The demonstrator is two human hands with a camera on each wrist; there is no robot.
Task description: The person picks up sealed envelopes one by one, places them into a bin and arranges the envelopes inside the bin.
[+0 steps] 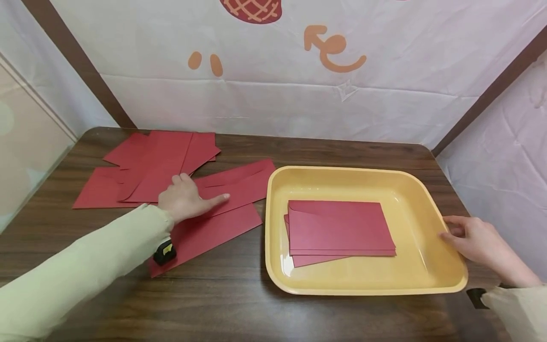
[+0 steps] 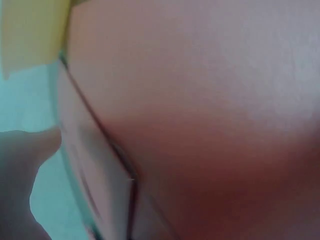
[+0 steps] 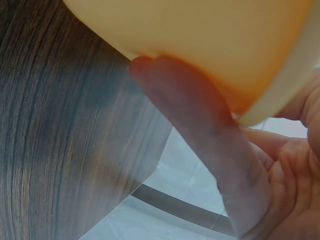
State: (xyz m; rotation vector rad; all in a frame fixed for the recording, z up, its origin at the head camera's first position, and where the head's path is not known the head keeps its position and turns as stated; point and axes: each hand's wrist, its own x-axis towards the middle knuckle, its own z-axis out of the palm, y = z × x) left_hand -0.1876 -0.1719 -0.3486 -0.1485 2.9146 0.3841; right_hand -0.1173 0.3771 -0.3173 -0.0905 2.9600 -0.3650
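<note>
My left hand [image 1: 181, 197] is over the spread of red envelopes on the left, its thumb stretched out to the right across one red envelope [image 1: 243, 185]. In the left wrist view the thumb [image 2: 30, 165] comes right up to an envelope's edge [image 2: 100, 165], while the other fingers are hidden. A second envelope [image 1: 222, 232] lies below that hand. With my right hand [image 1: 474, 237] I grip the right wall of a yellow plastic tray [image 1: 367, 289], thumb over the rim and fingers outside. A neat pile of red envelopes [image 1: 337, 225] lies in the tray.
More red envelopes [image 1: 158, 152] overlap loosely at the back left of the dark wooden table [image 1: 205, 308]. A white printed cloth [image 1: 278, 104] hangs behind the table, with pale cloth at both sides.
</note>
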